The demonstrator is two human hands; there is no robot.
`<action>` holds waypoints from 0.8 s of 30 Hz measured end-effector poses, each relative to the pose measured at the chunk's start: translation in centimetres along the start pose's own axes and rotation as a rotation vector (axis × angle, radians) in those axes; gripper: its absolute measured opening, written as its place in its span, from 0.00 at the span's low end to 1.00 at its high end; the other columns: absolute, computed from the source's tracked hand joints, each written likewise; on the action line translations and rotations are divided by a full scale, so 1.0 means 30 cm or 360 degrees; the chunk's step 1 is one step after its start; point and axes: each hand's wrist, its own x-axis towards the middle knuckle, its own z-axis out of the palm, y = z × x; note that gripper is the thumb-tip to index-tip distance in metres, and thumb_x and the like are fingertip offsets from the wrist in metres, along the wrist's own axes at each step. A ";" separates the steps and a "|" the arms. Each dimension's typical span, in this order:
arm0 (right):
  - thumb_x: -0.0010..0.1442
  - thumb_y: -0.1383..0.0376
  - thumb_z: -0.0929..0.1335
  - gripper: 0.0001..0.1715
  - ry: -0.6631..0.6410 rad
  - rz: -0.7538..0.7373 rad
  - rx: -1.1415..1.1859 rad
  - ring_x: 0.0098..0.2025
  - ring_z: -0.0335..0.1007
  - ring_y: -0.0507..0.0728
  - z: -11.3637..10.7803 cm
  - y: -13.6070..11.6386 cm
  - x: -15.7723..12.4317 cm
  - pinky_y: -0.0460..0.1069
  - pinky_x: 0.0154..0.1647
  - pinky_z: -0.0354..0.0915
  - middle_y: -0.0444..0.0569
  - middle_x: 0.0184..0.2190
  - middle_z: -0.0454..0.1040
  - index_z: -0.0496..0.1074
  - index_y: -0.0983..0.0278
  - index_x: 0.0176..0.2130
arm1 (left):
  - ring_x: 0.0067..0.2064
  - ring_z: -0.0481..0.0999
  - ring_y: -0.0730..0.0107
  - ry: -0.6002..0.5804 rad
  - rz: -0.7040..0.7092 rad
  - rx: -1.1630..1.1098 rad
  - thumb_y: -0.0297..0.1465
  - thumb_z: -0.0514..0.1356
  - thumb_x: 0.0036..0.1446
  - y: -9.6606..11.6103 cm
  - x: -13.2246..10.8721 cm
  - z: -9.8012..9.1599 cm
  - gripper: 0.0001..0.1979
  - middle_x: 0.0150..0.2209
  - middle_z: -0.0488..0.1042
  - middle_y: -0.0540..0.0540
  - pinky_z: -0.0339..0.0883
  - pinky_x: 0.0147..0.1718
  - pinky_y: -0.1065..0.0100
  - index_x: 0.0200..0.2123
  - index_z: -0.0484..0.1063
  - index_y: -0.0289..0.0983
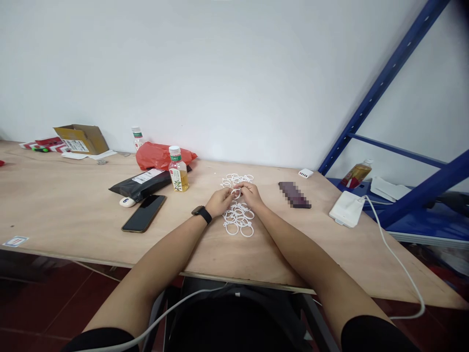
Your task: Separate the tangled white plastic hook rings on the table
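Note:
Both hands meet over the middle of the wooden table, holding one white plastic ring [236, 194] between their fingertips. My left hand [219, 201], with a black watch at its wrist, pinches the ring from the left side. From the right, my right hand [250, 194] has its thumb and fingers closed on the same ring. Several more white rings [238, 213] lie in a loose cluster on the near side of the hands. Behind the fingers sits another group of white rings [233, 178]. The fingertips partly cover the held ring.
To the left are a drink bottle [179, 171], a red plastic bag [152, 155], a black parcel [142, 185], a phone [143, 213] and a cardboard box [86, 139]. On the right lie a pixelated dark object [294, 195] and a white power bank [346, 209] with a cable. Blue shelving [388, 78] stands beyond.

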 end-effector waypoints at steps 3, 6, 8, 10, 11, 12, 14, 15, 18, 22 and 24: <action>0.60 0.58 0.60 0.25 0.0008 -0.0055 -0.0084 0.42 0.72 0.57 -0.034 0.035 0.027 0.52 0.45 0.67 0.49 0.43 0.77 0.70 0.61 0.54 | 0.26 0.76 0.71 0.0145 0.0009 0.0163 0.35 0.50 0.64 -0.007 0.004 -0.018 0.17 0.38 0.80 0.44 0.69 0.28 0.70 0.50 0.69 0.35; 0.61 0.58 0.63 0.26 0.0108 -0.0114 -0.0691 0.56 0.63 0.62 -0.082 0.083 0.060 0.58 0.58 0.59 0.54 0.55 0.70 0.67 0.62 0.57 | 0.37 0.79 0.66 0.0169 0.0004 0.0415 0.30 0.51 0.61 -0.004 0.003 -0.034 0.18 0.40 0.80 0.44 0.70 0.40 0.67 0.50 0.73 0.34; 0.59 0.60 0.66 0.27 0.0082 0.0013 -0.1107 0.61 0.57 0.67 -0.104 0.111 0.077 0.63 0.61 0.53 0.57 0.60 0.65 0.67 0.62 0.57 | 0.44 0.78 0.63 0.0104 0.0002 0.0550 0.29 0.52 0.59 0.001 0.000 -0.036 0.17 0.44 0.80 0.43 0.69 0.46 0.66 0.47 0.76 0.34; 0.58 0.62 0.68 0.25 -0.0005 0.0147 -0.1322 0.61 0.55 0.69 -0.111 0.127 0.082 0.65 0.60 0.51 0.57 0.61 0.63 0.69 0.60 0.55 | 0.46 0.78 0.62 0.0041 0.0004 0.0627 0.30 0.53 0.58 0.006 -0.003 -0.033 0.17 0.46 0.79 0.43 0.68 0.48 0.66 0.45 0.78 0.35; 0.58 0.63 0.67 0.22 -0.0038 0.0170 -0.1372 0.60 0.56 0.69 -0.110 0.128 0.080 0.65 0.60 0.51 0.56 0.59 0.65 0.70 0.59 0.53 | 0.46 0.78 0.62 0.0026 0.0008 0.0648 0.31 0.54 0.58 0.007 -0.004 -0.031 0.16 0.46 0.79 0.43 0.68 0.48 0.66 0.44 0.78 0.36; 0.59 0.63 0.67 0.20 -0.0057 0.0160 -0.1399 0.59 0.58 0.68 -0.107 0.126 0.074 0.65 0.59 0.52 0.56 0.57 0.67 0.71 0.59 0.51 | 0.46 0.78 0.62 0.0023 0.0017 0.0665 0.32 0.54 0.58 0.008 -0.005 -0.030 0.16 0.46 0.79 0.44 0.68 0.48 0.66 0.43 0.79 0.36; 0.60 0.65 0.66 0.15 -0.0053 0.0104 -0.1427 0.54 0.62 0.66 -0.103 0.114 0.059 0.62 0.56 0.55 0.56 0.51 0.71 0.74 0.59 0.46 | 0.45 0.77 0.62 0.0039 0.0042 0.0690 0.34 0.55 0.58 0.008 -0.006 -0.030 0.15 0.44 0.79 0.44 0.68 0.48 0.66 0.42 0.79 0.37; 0.60 0.66 0.65 0.13 -0.0042 0.0087 -0.1439 0.52 0.64 0.65 -0.102 0.106 0.051 0.61 0.54 0.57 0.56 0.49 0.72 0.75 0.59 0.44 | 0.45 0.77 0.62 0.0052 0.0052 0.0697 0.35 0.55 0.59 0.007 -0.006 -0.031 0.15 0.44 0.80 0.44 0.68 0.48 0.66 0.41 0.79 0.37; 0.60 0.66 0.65 0.10 0.0007 0.0056 -0.1468 0.48 0.65 0.64 -0.108 0.086 0.033 0.58 0.50 0.59 0.55 0.44 0.73 0.76 0.59 0.40 | 0.45 0.77 0.62 0.0079 0.0068 0.0712 0.35 0.55 0.59 0.005 -0.004 -0.034 0.14 0.42 0.80 0.44 0.68 0.48 0.64 0.40 0.79 0.37; 0.61 0.64 0.66 0.10 0.0199 -0.0043 -0.1419 0.50 0.63 0.64 -0.116 0.077 0.027 0.58 0.51 0.59 0.55 0.48 0.70 0.76 0.59 0.39 | 0.44 0.76 0.63 0.0105 0.0110 0.0717 0.35 0.56 0.59 -0.003 -0.002 -0.035 0.13 0.43 0.79 0.43 0.68 0.48 0.64 0.40 0.78 0.37; 0.61 0.64 0.65 0.11 0.0309 -0.0121 -0.1370 0.53 0.61 0.64 -0.115 0.071 0.025 0.59 0.53 0.58 0.54 0.53 0.67 0.76 0.59 0.41 | 0.44 0.76 0.63 0.0152 0.0126 0.0693 0.35 0.56 0.59 -0.009 -0.001 -0.035 0.13 0.43 0.78 0.43 0.68 0.48 0.64 0.42 0.77 0.36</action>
